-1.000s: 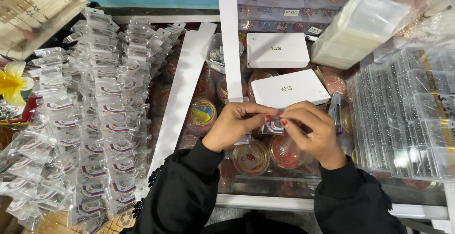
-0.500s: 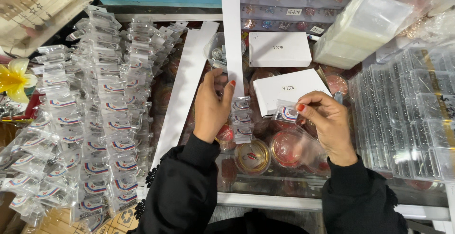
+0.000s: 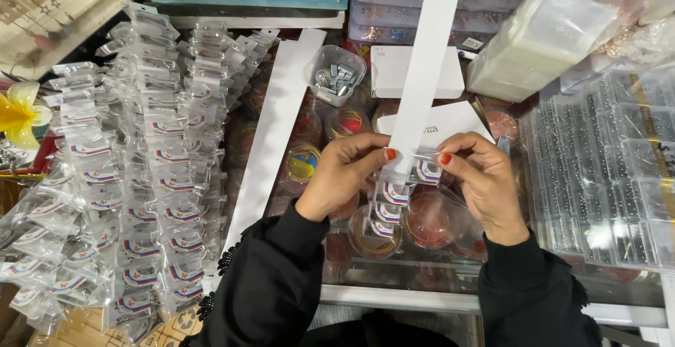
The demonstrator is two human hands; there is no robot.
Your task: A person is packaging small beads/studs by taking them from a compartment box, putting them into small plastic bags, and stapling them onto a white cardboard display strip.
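Note:
My left hand [image 3: 346, 175] pinches the lower end of a long white card strip [image 3: 426, 73] that runs up out of view. Several small clear packets [image 3: 389, 203] with red, white and blue labels hang from the strip's lower end. My right hand [image 3: 478, 178] holds one more clear packet [image 3: 427, 170] against the strip's right edge, thumb and forefinger closed on it. Both hands sit over round clear tubs [image 3: 430, 220] of coloured items on a glass counter.
Rows of filled strips with packets [image 3: 133, 178] cover the left side. A bare white strip [image 3: 271, 132] lies beside them. A small tub of metal clips [image 3: 335, 76], white boxes [image 3: 399, 73], a stack of clear bags [image 3: 541, 41] and trays of packets [image 3: 605, 171] surround the hands.
The left hand has come back from the left to the strip's lower end. The right hand has brought its packet to the strip. The strip now carries several packets.

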